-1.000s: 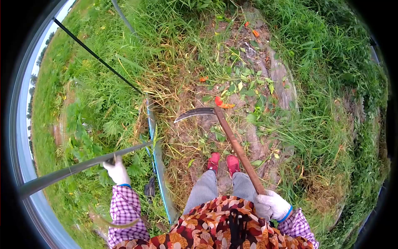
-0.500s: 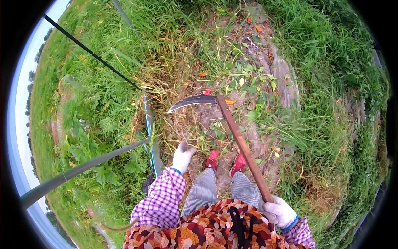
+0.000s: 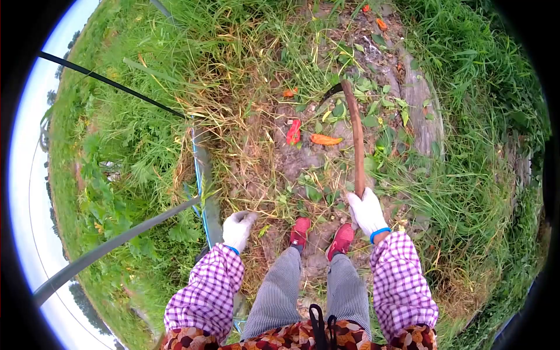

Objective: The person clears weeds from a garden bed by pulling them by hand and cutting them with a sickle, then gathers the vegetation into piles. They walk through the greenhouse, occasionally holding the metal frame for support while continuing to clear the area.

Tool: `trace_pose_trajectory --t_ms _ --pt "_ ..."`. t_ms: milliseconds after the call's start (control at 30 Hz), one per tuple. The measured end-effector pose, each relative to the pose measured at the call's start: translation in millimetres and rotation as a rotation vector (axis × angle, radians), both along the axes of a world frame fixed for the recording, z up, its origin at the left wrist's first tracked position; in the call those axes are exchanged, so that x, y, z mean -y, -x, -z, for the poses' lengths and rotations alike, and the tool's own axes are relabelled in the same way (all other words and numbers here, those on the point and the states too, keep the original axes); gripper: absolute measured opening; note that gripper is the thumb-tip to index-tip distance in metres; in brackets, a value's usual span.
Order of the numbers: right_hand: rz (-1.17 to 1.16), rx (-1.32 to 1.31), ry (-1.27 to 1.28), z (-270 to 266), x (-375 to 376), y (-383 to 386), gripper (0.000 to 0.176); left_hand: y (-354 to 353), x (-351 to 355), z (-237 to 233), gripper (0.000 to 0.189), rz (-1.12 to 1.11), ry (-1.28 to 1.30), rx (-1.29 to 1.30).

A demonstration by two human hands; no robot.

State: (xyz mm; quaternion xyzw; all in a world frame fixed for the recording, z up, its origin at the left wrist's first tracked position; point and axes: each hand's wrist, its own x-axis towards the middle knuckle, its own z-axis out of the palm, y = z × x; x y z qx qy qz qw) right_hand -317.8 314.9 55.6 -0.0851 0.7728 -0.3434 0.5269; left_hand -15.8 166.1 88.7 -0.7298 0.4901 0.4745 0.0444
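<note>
My right hand (image 3: 367,212), in a white glove with a blue cuff, is wrapped round the lower end of the sickle's brown wooden handle (image 3: 356,140). The dark curved blade of the sickle (image 3: 333,91) points left at the far end, partly hidden among leaves and grass. My left hand (image 3: 237,230), gloved the same way, hangs to the left of my shoes with its fingers loosely closed and nothing visible in them. Ahead of my feet lie a red pepper (image 3: 293,132) and an orange pepper (image 3: 325,139), with a smaller orange pepper (image 3: 290,93) beyond.
A grey pole (image 3: 116,238) slants in from the left towards a grey-blue edging strip (image 3: 202,186). A thin black pole (image 3: 111,83) stands farther up. Tall green grass (image 3: 472,76) borders the right. An orange pepper (image 3: 381,24) lies at the top. My red shoes (image 3: 300,231) stand on the soil.
My right hand has reached forward with the sickle, whose blade has moved up and right among the leaves. The left hand has shifted slightly left, its fingers closer together.
</note>
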Motion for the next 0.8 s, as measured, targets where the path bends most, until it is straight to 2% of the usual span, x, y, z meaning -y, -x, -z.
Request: trace_pose_trajectory --t_ms 33,100,133,200,267,333,367,433,467,567,633,700,800 --pt "-0.002 0.007 -0.007 20 9 4 0.034 6 3 15 0.050 -0.002 -0.007 0.007" --pt "-0.135 -0.140 -0.038 53 26 6 0.041 16 6 45 0.040 -0.080 -0.008 -0.073" --pt "-0.135 -0.103 -0.059 65 30 8 0.043 20 8 69 0.032 -0.141 0.005 -0.115" --pt "-0.187 -0.127 -0.090 82 27 9 0.042 28 9 96 0.031 -0.120 -0.012 -0.223" --pt "-0.265 -0.163 -0.129 82 21 10 0.042 38 11 119 0.034 -0.103 -0.016 -0.237" --pt "-0.306 -0.147 -0.163 74 3 9 0.042 49 14 142 0.031 -0.311 -0.093 -0.332" --pt "-0.343 -0.170 -0.191 65 -6 7 0.041 53 17 154 0.031 -0.314 -0.099 -0.327" --pt "-0.336 -0.095 -0.222 39 -25 4 0.040 60 24 175 0.040 -0.367 -0.215 -0.367" --pt "-0.330 -0.069 -0.237 31 -37 -1 0.039 79 23 166 0.045 -0.352 -0.188 -0.328" --pt "-0.319 0.036 -0.270 13 -70 -15 0.036 90 24 209 0.051 -0.466 -0.275 -0.372" --pt "-0.273 0.122 -0.304 10 -89 -29 0.036 100 21 224 0.080 -0.516 -0.360 -0.494" --pt "-0.235 0.228 -0.318 5 -95 -37 0.035 115 18 235 0.091 -0.535 -0.367 -0.476" --pt "-0.350 0.119 -0.290 9 -102 -51 0.038 129 20 256 0.087 -0.454 -0.356 -0.444"
